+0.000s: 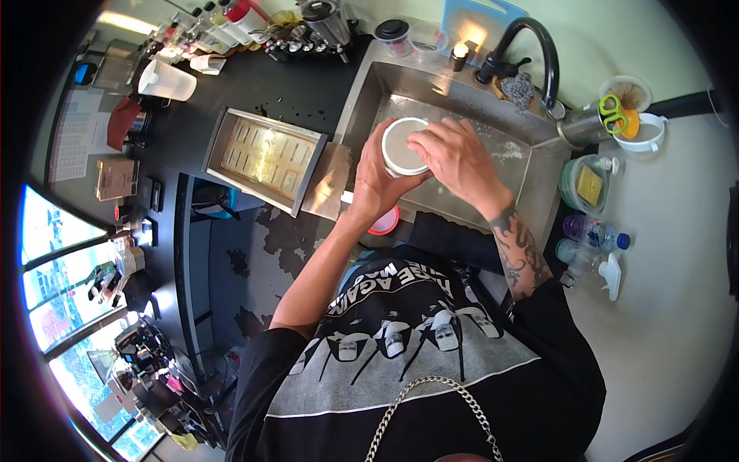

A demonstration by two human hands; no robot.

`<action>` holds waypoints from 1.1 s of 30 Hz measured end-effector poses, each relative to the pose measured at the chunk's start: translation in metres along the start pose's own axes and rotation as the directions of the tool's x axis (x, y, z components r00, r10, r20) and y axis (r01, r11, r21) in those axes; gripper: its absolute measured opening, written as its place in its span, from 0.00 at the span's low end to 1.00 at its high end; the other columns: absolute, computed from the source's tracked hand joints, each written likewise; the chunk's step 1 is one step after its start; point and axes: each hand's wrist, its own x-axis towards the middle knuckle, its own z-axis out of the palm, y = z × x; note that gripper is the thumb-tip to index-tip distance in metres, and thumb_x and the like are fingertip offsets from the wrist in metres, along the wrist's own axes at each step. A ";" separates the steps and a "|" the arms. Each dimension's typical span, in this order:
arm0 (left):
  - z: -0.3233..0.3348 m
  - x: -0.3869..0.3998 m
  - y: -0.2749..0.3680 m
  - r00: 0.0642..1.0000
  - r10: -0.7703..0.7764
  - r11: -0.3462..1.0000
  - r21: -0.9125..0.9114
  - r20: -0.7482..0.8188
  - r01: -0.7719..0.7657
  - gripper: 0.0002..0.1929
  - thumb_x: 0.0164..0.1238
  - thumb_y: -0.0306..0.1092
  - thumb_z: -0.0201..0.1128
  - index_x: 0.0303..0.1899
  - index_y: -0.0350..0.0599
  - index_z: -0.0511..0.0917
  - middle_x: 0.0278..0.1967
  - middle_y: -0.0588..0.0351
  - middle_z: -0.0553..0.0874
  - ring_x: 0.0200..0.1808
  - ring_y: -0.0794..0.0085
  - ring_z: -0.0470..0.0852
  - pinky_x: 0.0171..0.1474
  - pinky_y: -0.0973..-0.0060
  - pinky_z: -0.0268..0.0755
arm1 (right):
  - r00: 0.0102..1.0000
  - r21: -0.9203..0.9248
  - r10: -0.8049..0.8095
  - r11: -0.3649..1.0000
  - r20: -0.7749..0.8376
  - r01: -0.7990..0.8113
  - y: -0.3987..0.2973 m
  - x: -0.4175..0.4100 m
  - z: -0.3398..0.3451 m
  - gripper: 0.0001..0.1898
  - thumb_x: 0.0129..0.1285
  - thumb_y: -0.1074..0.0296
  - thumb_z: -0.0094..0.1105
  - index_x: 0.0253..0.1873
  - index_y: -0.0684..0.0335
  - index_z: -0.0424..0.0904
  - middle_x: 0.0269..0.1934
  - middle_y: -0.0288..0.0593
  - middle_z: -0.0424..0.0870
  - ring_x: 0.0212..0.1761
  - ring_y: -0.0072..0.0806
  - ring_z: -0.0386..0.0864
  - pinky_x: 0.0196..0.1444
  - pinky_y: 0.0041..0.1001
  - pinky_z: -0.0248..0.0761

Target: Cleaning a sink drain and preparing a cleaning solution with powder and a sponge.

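Over the stainless steel sink (479, 121), my left hand (375, 173) is wrapped around a round white-rimmed tub (398, 147), which faces up towards me. My right hand (450, 153) reaches over the tub from the right, its bent fingertips at the pale round surface within the rim; whether they pinch anything is hidden. Below my left wrist, a red-rimmed round lid or container (385, 222) lies near the sink's front edge. A dark cloth (453, 237) hangs over that edge.
A metal tray with a slotted insert (267, 155) sits left of the sink. A black faucet (553, 63) arches over the back right. Scissors with green handles (611, 114), a yellow sponge (589, 185) in a tub and plastic bottles (594, 232) line the right side.
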 end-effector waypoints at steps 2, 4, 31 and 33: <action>-0.001 -0.002 0.000 0.999 0.034 0.999 0.039 -0.012 -0.034 0.51 0.46 0.40 0.84 0.72 0.40 0.63 0.65 0.44 0.77 0.67 0.49 0.76 0.70 0.58 0.68 | 1.000 -0.001 -0.001 1.000 0.029 0.001 0.000 0.002 0.006 0.06 0.68 0.62 0.63 0.41 0.57 0.83 0.32 0.37 0.84 0.43 0.29 0.80 0.46 0.35 0.68; -0.003 -0.004 -0.002 0.997 0.071 0.994 0.081 -0.017 -0.069 0.50 0.46 0.39 0.84 0.72 0.41 0.63 0.65 0.45 0.77 0.67 0.49 0.75 0.69 0.58 0.68 | 0.995 -0.067 -0.037 0.997 0.091 0.043 -0.001 0.003 0.008 0.03 0.64 0.67 0.62 0.40 0.56 0.84 0.32 0.34 0.86 0.39 0.30 0.82 0.43 0.35 0.69; -0.035 -0.018 0.026 0.995 0.075 0.997 -0.025 0.066 -0.073 0.58 0.40 0.51 0.88 0.74 0.43 0.62 0.66 0.47 0.78 0.67 0.55 0.78 0.69 0.61 0.72 | 0.939 0.758 0.271 0.561 0.212 -0.333 -0.005 -0.058 0.057 0.75 0.45 0.54 0.87 0.83 0.62 0.26 0.79 0.57 0.56 0.80 0.48 0.58 0.81 0.44 0.51; -0.036 -0.016 0.025 0.988 0.118 0.987 -0.118 0.101 -0.106 0.63 0.38 0.55 0.88 0.76 0.40 0.59 0.70 0.44 0.75 0.70 0.54 0.76 0.71 0.60 0.70 | 0.951 0.716 0.285 0.638 0.123 -0.283 -0.001 -0.068 0.069 0.76 0.44 0.54 0.88 0.82 0.63 0.26 0.77 0.56 0.61 0.79 0.47 0.62 0.81 0.44 0.52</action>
